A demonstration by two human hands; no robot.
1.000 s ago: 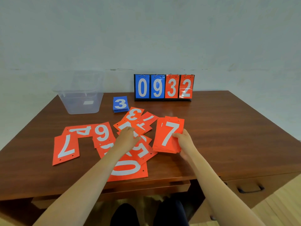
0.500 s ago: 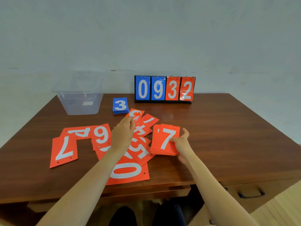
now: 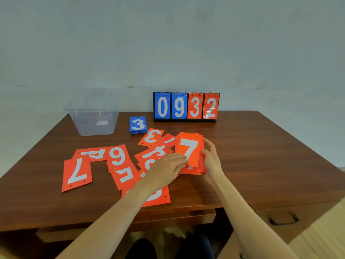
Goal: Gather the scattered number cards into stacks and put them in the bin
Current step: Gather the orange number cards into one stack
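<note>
**A:** What are the hands doing?

**B:** The right hand [image 3: 211, 159] has its grip closed on the red stack [image 3: 190, 146]. It clasps the stack's right edge, and the top card shows a white 7. I can't tell whether the stack's near end rests on the table [image 3: 261, 157].

**A:** And the other one?

**B:** The left hand [image 3: 166, 168] lies flat, fingers nearly straight. Their tips touch the lower left edge of the red stack. Its grip is loose and holds nothing.

**A:** Where are the loose cards?

**B:** The scattered red cards [image 3: 117, 157] are spread over the table, left of the red stack. Some of them overlap. A 3 lies furthest back and a 7 furthest left. A 0 sits nearest the front edge, half hidden under the left forearm.

**A:** And the bin?

**B:** The clear plastic bin [image 3: 93, 124] stands at the far left of the table, well apart from both hands. A blue stack [image 3: 138, 125] with a 3 on top lies between the bin and the scoreboard [image 3: 186, 107]. The scoreboard stands upright at the back and reads 0932.
</note>
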